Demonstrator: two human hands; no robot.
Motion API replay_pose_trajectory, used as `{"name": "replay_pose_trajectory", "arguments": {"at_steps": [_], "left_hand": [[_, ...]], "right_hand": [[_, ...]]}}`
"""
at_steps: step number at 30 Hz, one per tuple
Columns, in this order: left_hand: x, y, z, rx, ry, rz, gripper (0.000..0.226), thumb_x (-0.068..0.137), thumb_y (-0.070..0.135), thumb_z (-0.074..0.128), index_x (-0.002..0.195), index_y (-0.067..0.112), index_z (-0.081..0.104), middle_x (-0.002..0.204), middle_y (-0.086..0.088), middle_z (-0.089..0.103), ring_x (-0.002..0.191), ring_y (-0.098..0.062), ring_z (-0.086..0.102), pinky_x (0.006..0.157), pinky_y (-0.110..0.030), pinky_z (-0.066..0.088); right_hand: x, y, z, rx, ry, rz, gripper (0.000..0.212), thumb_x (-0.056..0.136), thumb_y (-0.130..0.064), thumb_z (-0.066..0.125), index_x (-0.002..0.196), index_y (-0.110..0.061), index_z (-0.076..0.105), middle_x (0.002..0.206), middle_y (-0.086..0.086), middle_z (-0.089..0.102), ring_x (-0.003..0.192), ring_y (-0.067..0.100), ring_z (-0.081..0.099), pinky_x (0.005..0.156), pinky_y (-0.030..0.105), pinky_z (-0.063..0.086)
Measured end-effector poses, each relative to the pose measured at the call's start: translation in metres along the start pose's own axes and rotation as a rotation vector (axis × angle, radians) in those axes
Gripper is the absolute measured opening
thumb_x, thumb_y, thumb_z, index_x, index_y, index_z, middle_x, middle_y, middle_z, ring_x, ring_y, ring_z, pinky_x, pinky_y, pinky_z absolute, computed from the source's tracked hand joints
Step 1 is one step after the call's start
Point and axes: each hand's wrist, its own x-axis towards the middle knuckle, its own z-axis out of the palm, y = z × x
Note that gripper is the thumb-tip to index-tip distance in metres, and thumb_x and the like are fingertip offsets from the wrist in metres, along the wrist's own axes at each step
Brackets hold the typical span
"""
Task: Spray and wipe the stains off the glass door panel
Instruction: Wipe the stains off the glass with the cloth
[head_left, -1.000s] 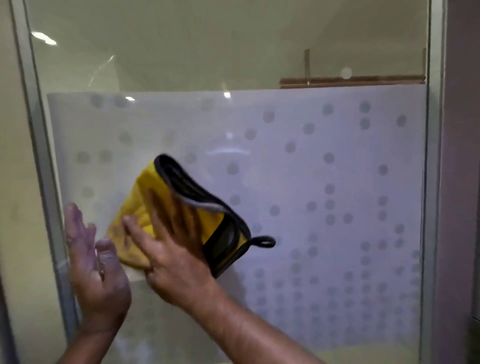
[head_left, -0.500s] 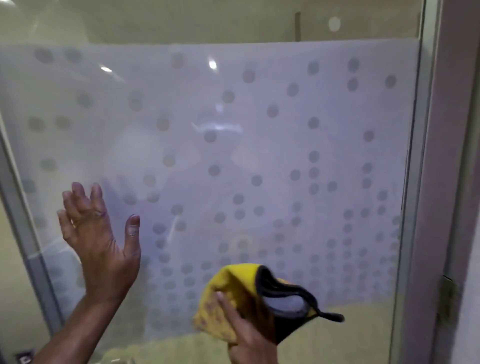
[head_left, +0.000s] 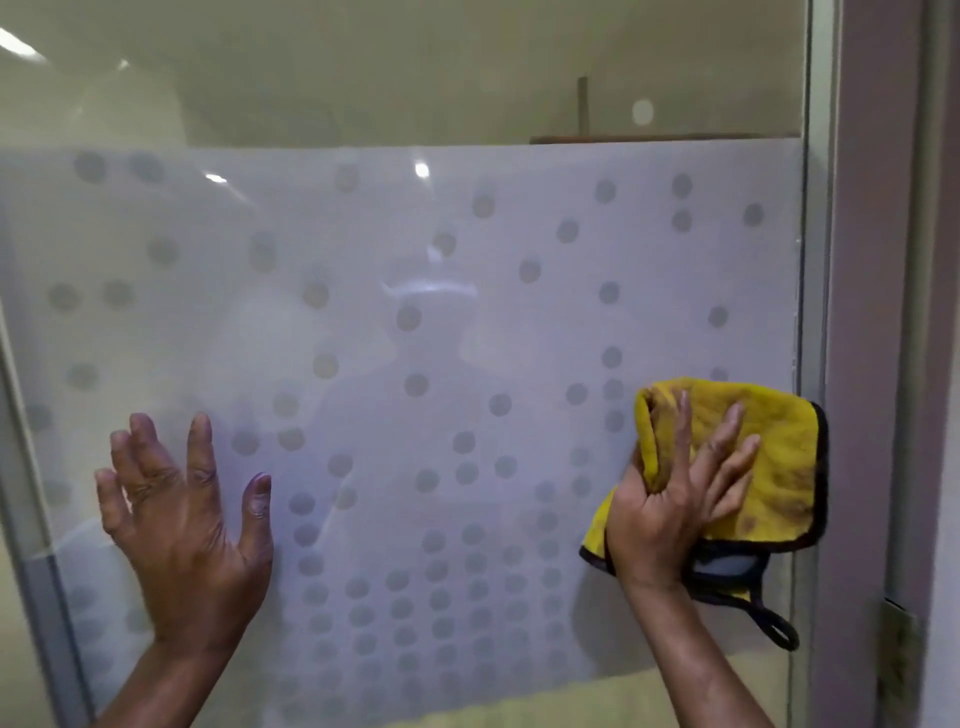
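The glass door panel (head_left: 415, 218) fills the view, with a frosted band of grey dots across its middle. My right hand (head_left: 670, 509) presses a folded yellow cloth (head_left: 774, 467) with black trim flat against the glass near the panel's right edge. The cloth's black loop hangs below it. My left hand (head_left: 182, 525) rests flat on the glass at the lower left with fingers spread and holds nothing. No spray bottle is in view.
A grey metal frame (head_left: 815, 260) runs down the right edge of the glass, and a purple-grey door jamb (head_left: 872, 312) with a hinge (head_left: 898, 654) stands beyond it. Another frame bar (head_left: 36, 571) slants down the left side.
My right hand has carried the cloth from the left of the panel, down past the bottom middle, then up to the right edge. My left hand has stayed flat on the glass at the left.
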Motion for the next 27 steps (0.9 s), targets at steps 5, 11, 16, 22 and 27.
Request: {"name": "replay_pose_trajectory", "arguments": {"at_steps": [5,11,16,22,27], "left_hand": [[0.001,0.000,-0.001,0.030,-0.011,0.003,0.069,0.103,0.048,0.035,0.162,0.013,0.024,0.171,-0.019,0.007,0.160,-0.033,0.004,0.128,-0.048,0.000],[0.001,0.000,0.002,0.059,-0.034,-0.015,0.070,0.103,0.053,0.028,0.159,0.010,0.031,0.170,-0.024,0.012,0.159,-0.039,0.011,0.126,-0.056,0.007],[0.004,0.005,-0.004,0.006,-0.071,-0.063,0.071,0.104,0.055,0.025,0.156,0.008,0.036,0.168,-0.027,0.017,0.158,-0.041,0.013,0.125,-0.056,0.008],[-0.007,0.051,-0.041,-0.712,-0.033,-0.402,0.058,0.101,0.061,0.036,0.137,0.025,0.063,0.144,-0.001,0.061,0.139,-0.028,0.054,0.115,-0.024,0.040],[0.005,0.101,-0.090,-1.807,-0.408,-1.028,0.077,0.078,0.086,0.055,0.143,0.043,0.055,0.149,0.002,0.060,0.131,-0.018,0.062,0.094,-0.049,0.058]], "right_hand": [[0.072,-0.066,0.009,0.036,0.065,0.036,0.067,0.090,-0.035,0.054,0.155,-0.034,0.039,0.169,0.015,0.020,0.155,0.044,0.014,0.122,0.062,0.013],[0.105,-0.175,0.023,0.075,0.013,-0.208,0.080,0.077,-0.023,0.055,0.154,-0.039,0.040,0.170,0.014,0.020,0.156,0.045,0.011,0.122,0.062,0.008],[0.063,-0.243,0.023,0.138,-0.215,-0.545,0.081,0.073,-0.031,0.050,0.154,-0.038,0.042,0.170,0.015,0.018,0.156,0.046,0.007,0.122,0.060,0.006],[-0.037,-0.254,-0.002,0.675,-0.754,-0.546,0.083,0.073,-0.015,0.054,0.153,-0.034,0.043,0.172,-0.005,0.006,0.156,0.027,0.009,0.124,0.052,0.018],[-0.079,-0.230,-0.031,0.668,-0.957,-0.408,0.079,0.079,-0.033,0.045,0.154,-0.049,0.025,0.172,-0.015,-0.002,0.157,0.017,-0.016,0.120,0.061,-0.007]]}}
